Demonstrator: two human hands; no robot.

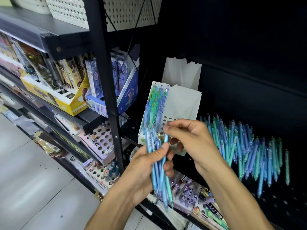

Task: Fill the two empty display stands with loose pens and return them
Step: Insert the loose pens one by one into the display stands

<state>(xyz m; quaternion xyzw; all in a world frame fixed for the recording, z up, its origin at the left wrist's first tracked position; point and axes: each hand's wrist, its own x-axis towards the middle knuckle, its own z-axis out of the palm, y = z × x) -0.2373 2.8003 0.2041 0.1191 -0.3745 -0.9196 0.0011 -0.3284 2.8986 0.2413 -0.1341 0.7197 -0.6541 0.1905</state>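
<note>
The left hand (146, 165) is wrapped round a bundle of pens (160, 166), thumb pressed across the barrels, fingers curled behind. I cannot count the bundle for sure; roughly eight to ten blue and teal pens, their tips hanging below the palm. The right hand (187, 138) sits just above and to the right of that bundle, its thumb and forefinger pinched on the top of one pen in it, the other fingers loosely bent.

Directly behind both hands leans a white display stand (182, 103) with a perforated tray. Its left side holds a row of green, blue and purple pens, perhaps seven or eight; the hands cover the lower part of the tray. A second white display stand (181, 72) stands behind the first, only its back panel showing.

To the right of the first stand, loose pens (249, 146) lie in a heap on the dark shelf (282, 205), dozens, too overlapped to count. One teal pen (287, 166) lies apart at the heap's far right. Left of the stand, other shelves carry boxed stationery, blurred.
</note>
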